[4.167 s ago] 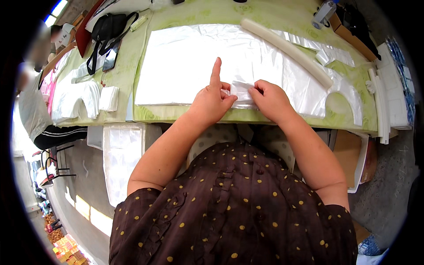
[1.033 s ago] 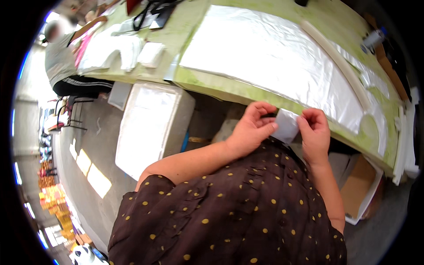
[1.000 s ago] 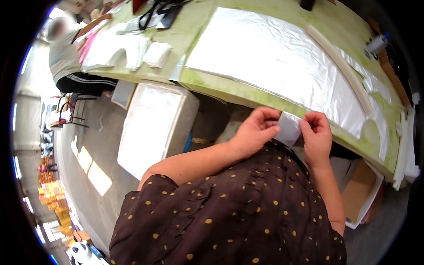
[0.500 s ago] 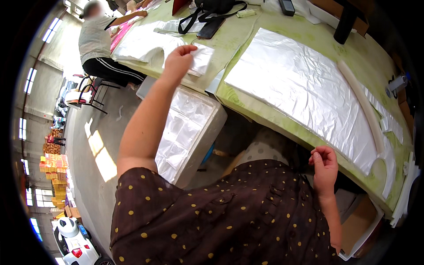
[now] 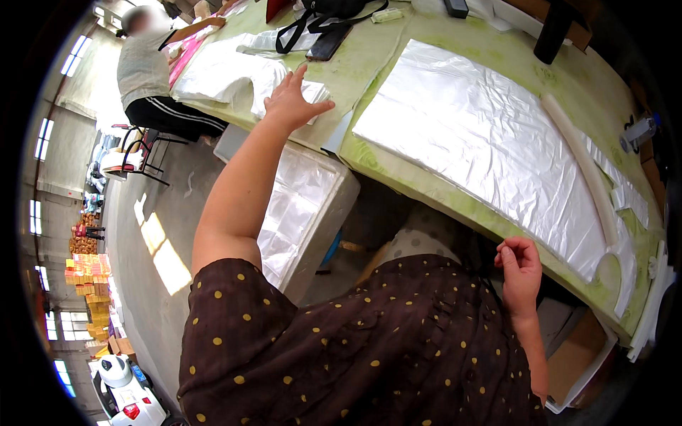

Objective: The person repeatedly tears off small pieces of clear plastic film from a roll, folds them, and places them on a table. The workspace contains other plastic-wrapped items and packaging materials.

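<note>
My left hand (image 5: 290, 105) is stretched out over the table's left part, fingers spread and thumb out to the right. Beneath it lies a small stack of folded white plastic film (image 5: 314, 91), partly hidden by the hand. I cannot tell whether the fingertips touch it. My right hand (image 5: 520, 266) stays by the table's front edge with its fingers curled against the thumb; nothing shows in it. Nearest to it is a large flat pile of shiny white plastic sheets (image 5: 462, 128). A crumpled white plastic pile (image 5: 220, 74) sits left of my left hand.
A long pale tube (image 5: 579, 167) lies across the sheets' right side. On the green-covered table (image 5: 369, 74) are a phone (image 5: 328, 44) and a black bag (image 5: 344, 11). A white foam box (image 5: 323, 213) holding clear plastic stands below. Another person (image 5: 145, 71) works at far left.
My left hand has gone from closed fingertips to spread fingers above the small folded stack. My right hand has barely moved. The whole view has shifted slightly.
</note>
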### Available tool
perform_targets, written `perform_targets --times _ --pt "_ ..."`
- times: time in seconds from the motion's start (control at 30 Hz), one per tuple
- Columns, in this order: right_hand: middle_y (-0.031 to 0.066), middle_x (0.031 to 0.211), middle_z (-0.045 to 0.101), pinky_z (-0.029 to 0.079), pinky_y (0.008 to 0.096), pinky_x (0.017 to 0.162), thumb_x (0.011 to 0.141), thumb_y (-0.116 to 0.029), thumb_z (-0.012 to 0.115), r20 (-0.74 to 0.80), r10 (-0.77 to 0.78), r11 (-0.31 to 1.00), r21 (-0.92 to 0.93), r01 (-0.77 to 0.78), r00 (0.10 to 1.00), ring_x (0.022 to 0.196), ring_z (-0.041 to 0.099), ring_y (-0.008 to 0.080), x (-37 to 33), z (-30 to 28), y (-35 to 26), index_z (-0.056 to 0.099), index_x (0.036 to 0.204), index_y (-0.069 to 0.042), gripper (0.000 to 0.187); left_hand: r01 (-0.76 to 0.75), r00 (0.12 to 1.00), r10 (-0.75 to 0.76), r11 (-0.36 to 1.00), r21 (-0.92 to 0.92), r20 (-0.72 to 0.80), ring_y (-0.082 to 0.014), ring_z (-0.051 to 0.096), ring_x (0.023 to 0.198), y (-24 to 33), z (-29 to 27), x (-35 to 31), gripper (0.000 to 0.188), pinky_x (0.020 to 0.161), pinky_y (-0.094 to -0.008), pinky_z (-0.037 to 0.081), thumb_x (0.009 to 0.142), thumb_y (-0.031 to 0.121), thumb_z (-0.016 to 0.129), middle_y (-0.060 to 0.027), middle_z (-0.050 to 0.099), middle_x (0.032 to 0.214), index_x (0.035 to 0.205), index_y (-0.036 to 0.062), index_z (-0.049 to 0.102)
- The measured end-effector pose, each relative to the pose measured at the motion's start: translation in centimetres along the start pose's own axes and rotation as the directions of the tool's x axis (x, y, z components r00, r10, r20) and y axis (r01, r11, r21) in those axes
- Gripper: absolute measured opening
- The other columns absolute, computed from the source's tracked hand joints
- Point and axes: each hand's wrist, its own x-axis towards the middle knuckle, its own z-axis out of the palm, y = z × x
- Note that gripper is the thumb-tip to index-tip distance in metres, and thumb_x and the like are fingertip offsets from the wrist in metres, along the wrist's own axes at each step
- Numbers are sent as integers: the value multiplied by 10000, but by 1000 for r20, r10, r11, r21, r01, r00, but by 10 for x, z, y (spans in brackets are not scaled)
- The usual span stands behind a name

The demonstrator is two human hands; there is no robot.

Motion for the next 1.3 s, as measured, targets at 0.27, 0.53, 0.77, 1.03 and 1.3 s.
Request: perform_targets --times 0.27,0.53,0.77,1.03,1.3 --pt "32 996 655 504 226 773 994 -33 625 2 -22 999 47 22 1000 843 593 81 -3 -4 -3 609 1137 -29 145 121 966 -30 929 -349 255 -363 381 1468 -30 6 16 1217 1190 -431 328 669 425 916 -238 390 1580 1623 126 223" --pt "148 1268 615 430 399 1071 866 8 673 -43 -665 444 -825 349 745 1198 568 309 25 -114 -47 605 1240 -25 381 -415 864 369 907 -69 -342 -410 289 1499 6 -3 -19 978 1181 -606 237 781 429 809 -163 377 1608 1599 245 304" --pt "209 1326 602 439 409 1092 854 -166 681 -154 -292 221 -971 -90 944 1267 541 356 55 -225 -81 553 1422 -117 584 -633 655 755 519 -574 -40 -332 384 1462 190 16 -106 763 1218 -414 288 831 124 804 -157 470 1531 1503 71 446" --pt "217 1096 699 533 407 915 791 -294 728 -156 212 651 -713 -258 965 1009 693 359 -23 -123 -94 361 1529 -110 845 -520 501 856 182 -835 -125 -383 333 1483 347 28 -186 642 1193 -445 326 899 227 753 -211 316 1613 1484 139 503" --pt "78 880 678 506 280 650 921 -257 748 -138 123 958 -242 -153 983 662 586 131 -55 -94 -29 193 1611 -50 910 -741 430 900 307 -597 -72 -489 295 1466 386 61 -209 648 1208 -541 261 882 358 743 -307 248 1612 1457 144 532"
